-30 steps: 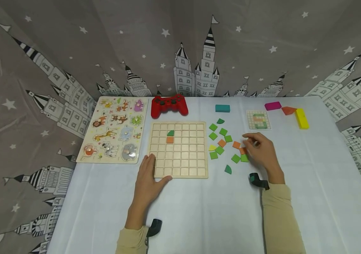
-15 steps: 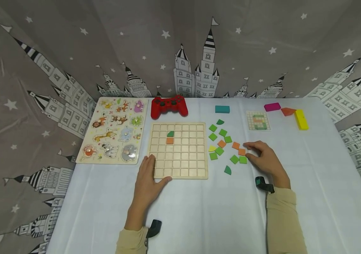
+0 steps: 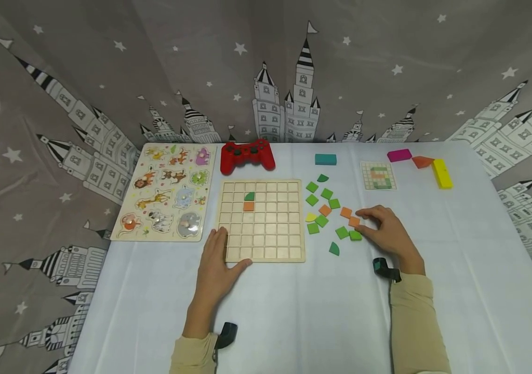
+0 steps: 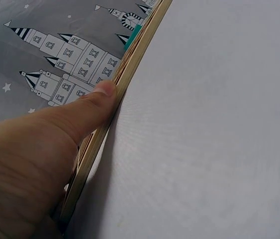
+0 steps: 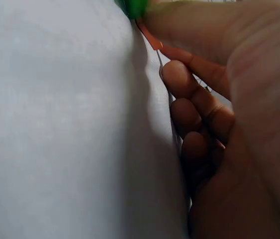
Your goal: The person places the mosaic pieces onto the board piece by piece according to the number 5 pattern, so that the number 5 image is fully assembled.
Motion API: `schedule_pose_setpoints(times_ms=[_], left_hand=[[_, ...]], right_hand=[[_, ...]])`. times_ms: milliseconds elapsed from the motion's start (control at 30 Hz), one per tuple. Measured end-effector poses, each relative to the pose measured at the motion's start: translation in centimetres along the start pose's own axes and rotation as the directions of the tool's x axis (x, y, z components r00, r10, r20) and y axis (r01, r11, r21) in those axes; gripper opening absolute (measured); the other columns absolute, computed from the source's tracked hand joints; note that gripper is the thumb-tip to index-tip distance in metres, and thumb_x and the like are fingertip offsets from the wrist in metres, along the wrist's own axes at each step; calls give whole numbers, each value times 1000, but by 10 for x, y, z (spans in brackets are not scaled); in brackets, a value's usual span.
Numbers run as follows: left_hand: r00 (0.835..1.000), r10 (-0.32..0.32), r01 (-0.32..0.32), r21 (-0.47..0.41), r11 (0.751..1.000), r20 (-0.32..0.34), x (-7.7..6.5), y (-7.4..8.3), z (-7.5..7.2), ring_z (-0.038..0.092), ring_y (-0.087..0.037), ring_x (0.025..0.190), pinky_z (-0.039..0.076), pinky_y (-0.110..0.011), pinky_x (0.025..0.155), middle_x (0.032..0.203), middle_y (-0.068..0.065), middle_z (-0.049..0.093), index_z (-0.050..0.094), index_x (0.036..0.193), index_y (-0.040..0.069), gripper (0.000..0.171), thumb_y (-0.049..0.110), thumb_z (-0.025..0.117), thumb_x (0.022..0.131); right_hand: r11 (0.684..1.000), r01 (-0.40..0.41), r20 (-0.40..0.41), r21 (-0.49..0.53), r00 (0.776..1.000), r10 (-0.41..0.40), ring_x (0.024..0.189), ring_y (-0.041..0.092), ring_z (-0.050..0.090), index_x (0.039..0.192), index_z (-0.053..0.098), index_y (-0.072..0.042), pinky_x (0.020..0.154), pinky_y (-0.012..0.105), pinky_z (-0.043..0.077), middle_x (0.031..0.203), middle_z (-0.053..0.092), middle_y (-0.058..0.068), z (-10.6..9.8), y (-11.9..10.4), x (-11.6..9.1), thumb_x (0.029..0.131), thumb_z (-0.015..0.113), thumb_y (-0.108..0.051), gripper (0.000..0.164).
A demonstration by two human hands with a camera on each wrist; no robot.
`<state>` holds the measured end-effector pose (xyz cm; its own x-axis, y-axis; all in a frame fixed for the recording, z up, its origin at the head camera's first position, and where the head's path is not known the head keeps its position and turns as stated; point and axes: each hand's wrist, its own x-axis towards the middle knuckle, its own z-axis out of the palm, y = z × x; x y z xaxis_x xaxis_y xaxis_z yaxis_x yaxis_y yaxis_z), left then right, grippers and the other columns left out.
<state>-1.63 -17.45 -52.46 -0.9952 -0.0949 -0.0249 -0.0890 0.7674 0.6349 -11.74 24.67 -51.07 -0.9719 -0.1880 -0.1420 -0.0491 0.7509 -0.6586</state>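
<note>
My left hand rests at the lower left corner of the wooden grid board, thumb against its front edge in the left wrist view. A green quarter-circle tile and an orange square tile sit in the board's cells. To the right of the board, my right hand holds another orange square tile between thumb and index finger, low at the cloth. Its other fingers are curled in the right wrist view. A green square tile, slightly tilted, lies by the thumb tip.
Several loose green and orange tiles and a yellow piece lie between board and hand. A pattern card, teal block, yellow block, red game controller and animal puzzle stand behind or left.
My right hand has come down and its thumb and index finger have spread, then closed in around the orange tile. The green tile beside it has tipped. The left hand stays put.
</note>
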Motion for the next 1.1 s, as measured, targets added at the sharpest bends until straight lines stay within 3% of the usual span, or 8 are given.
schedule_pose_setpoints(times_ms=[200,500,900,1100], left_hand=[[1000,3,-3,-8,1000,4,0,1,-2,13,-36,160,20,-60,126,167,-19,28,27,161,4,109,41,88,78],[1000,-1,1,1,1000,9,1,1,-3,13,-35,160,20,-59,127,168,-18,28,26,161,4,110,42,88,78],[1000,8,-8,-11,1000,9,2,0,-2,12,-35,160,20,-59,127,168,-18,27,26,161,4,110,41,88,78],[1000,-1,1,-8,1000,17,1,0,-2,12,-35,160,21,-59,127,168,-18,27,25,161,4,110,42,88,78]], right_hand=[[998,-3,-56,-64,998,-1,109,31,51,126,69,-8,99,51,44,117,65,15,5,-1,2,97,69,-21,32],[997,-7,-74,-82,997,1,106,30,51,125,69,-7,96,50,45,112,65,14,6,0,3,97,69,-18,30],[996,-22,-139,-86,990,10,98,28,49,128,65,-3,86,43,45,108,60,14,4,-2,2,99,67,-30,40],[998,0,-139,-66,990,-10,98,27,50,127,66,-5,85,41,45,109,59,12,7,-25,7,99,66,-36,41]])
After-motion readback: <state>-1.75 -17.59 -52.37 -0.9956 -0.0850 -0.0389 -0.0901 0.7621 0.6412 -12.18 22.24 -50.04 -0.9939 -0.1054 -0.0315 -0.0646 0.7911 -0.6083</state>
